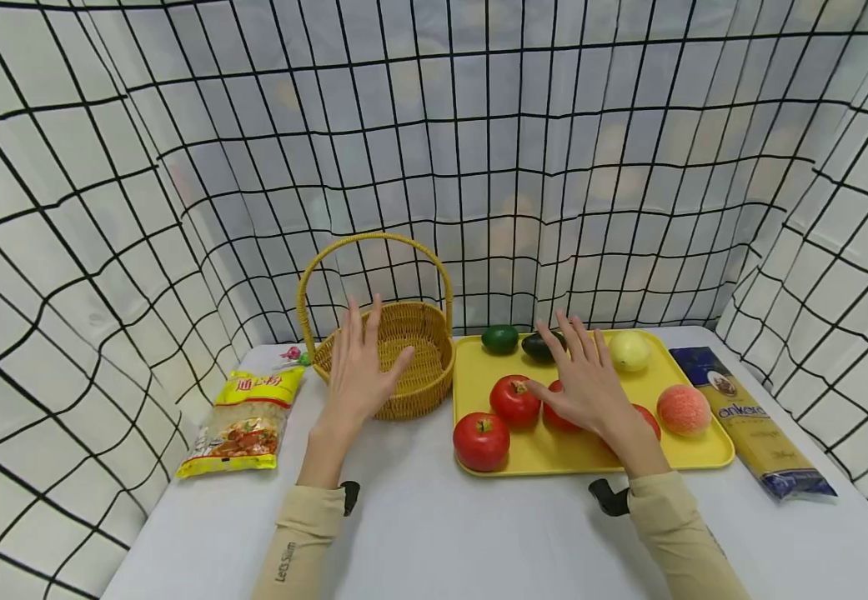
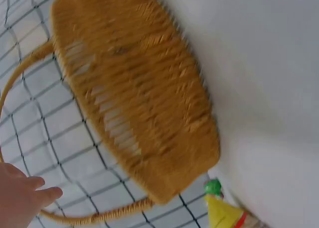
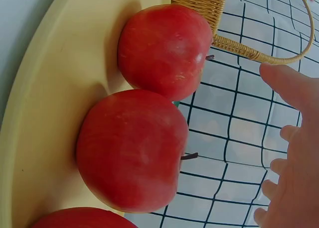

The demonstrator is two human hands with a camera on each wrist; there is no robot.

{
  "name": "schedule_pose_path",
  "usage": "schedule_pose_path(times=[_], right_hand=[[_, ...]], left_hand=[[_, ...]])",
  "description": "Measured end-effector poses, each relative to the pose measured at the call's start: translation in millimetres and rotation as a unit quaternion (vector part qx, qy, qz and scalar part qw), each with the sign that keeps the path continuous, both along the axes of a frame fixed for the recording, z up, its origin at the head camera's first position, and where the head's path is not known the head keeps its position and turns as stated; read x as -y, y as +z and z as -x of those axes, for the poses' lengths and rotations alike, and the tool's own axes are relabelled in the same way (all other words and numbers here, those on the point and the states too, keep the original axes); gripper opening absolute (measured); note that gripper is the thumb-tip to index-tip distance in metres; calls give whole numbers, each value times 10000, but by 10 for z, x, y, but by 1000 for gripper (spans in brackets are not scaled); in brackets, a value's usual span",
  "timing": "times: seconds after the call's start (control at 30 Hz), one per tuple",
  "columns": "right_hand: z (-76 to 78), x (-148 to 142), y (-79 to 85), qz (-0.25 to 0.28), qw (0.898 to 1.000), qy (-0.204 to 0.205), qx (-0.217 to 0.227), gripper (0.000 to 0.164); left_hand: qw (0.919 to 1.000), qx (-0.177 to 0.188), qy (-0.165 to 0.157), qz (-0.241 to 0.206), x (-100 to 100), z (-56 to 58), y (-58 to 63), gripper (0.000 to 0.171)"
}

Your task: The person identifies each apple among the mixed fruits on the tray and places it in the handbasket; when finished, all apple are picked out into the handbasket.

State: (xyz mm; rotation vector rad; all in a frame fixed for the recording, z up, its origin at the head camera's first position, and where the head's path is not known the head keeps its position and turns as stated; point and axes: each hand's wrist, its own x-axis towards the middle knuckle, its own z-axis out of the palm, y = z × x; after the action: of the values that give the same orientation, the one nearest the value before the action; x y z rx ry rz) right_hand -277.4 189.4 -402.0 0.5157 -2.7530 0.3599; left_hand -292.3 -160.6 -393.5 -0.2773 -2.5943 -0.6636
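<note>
My left hand [image 1: 358, 379] is held over the table with fingers spread and nothing in them, overlapping the left side of a wicker basket [image 1: 420, 398] in the head view. The left wrist view shows the basket's woven side [image 2: 144, 88] and arched handle, the hand [image 2: 20, 198] at the lower left. Fingers also spread, my right hand [image 1: 587, 387] hovers above a yellow tray [image 1: 554, 457] and holds nothing. Beneath and beside it lie several red apples [image 1: 481, 442], one partly hidden by the wrist. In the right wrist view two whole apples [image 3: 132, 151] fill the middle.
On the tray also sit a green fruit [image 1: 499, 339], a dark avocado-like fruit [image 1: 540, 347], a pale yellow fruit [image 1: 629, 351] and a peach [image 1: 684, 409]. A yellow food bag [image 1: 242, 423] lies at left, a pasta pack [image 1: 752, 425] at right. Black netting [image 1: 479, 167] surrounds the table.
</note>
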Motion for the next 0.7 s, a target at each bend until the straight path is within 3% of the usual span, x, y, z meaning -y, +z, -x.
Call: schedule_pose_path(times=[0.1,0.2,0.3,0.43,0.53,0.7], right_hand=[[-18,15,-18,52,10000,18,21,94],[-36,50,-34,145,9998,101,85,93],[-61,112,-62,153,9993,224,263,93],[-95,194,-70,103,9973,437,573,93],[-118,254,-63,138,9951,695,692,92],[-129,380,-91,360,9878,1233,881,87]], left_hand=[[9991,-233,100,-348,158,-11,81,90],[9939,-431,216,-993,347,7,125,88],[9817,-346,380,-1832,545,43,52,88],[9613,51,465,-2714,733,127,-75,92],[9541,224,325,-2968,806,190,-117,93],[9520,514,124,-3015,839,252,-92,92]])
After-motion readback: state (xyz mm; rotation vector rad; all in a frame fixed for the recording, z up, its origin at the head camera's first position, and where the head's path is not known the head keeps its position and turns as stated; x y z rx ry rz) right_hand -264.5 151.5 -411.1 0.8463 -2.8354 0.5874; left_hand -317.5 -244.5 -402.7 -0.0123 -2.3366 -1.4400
